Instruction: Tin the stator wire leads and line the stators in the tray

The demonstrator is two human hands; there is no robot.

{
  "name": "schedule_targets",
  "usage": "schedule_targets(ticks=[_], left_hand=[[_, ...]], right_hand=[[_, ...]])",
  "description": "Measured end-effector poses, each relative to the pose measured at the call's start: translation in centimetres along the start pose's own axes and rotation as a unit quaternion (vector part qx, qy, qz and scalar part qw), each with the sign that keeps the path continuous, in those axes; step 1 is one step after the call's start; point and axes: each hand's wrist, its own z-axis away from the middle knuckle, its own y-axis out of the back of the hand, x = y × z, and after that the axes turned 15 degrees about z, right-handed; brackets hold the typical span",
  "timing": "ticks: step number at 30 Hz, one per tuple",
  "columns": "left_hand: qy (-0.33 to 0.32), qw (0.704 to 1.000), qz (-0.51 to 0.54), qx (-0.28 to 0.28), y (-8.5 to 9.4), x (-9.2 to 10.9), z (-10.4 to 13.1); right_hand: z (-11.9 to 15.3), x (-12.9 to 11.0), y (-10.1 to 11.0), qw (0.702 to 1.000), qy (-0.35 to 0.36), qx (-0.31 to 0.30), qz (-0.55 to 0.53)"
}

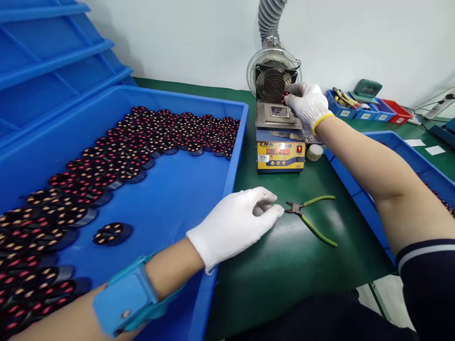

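Observation:
My right hand (308, 105), in a white knit glove with a yellow cuff, pinches a small round black part with red dots (285, 97). It holds the part above the solder pot (280, 158), just behind and right of the shiny square solder bath (279, 112). My left hand (238, 225), also gloved in white, hovers over the right rim of the big blue tray (232, 175). Its fingers are loosely curled, the thumb apart, and nothing shows between them. Just right of its fingertips lie green-handled cutting pliers (295, 207), jaws spread, on the green table.
Many round black parts (142, 137) with red or tan dots fill the tray's back and left. A fan (273, 85) with a grey duct (270, 19) stands behind the pot. A white round jar (314, 152), another blue tray (359, 184) and small bins (366, 113) are at right.

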Motion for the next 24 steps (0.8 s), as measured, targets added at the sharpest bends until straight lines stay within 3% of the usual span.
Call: schedule_targets(ticks=[4, 10, 24], left_hand=[[-0.011, 1.0, -0.023, 0.001, 0.0, -0.1, 0.0], [-0.02, 0.999, -0.024, 0.005, 0.1, -0.3, 0.0], [-0.023, 0.999, -0.043, -0.004, 0.1, -0.2, 0.0]], right_hand=[[-2.4, 0.9, -1.3, 1.0, 0.0, 0.01, 0.024], [-2.3, 1.3, -2.5, 0.997, 0.002, 0.0, 0.072], [-2.4, 1.1, -1.9, 0.998, 0.0, -0.003, 0.059]])
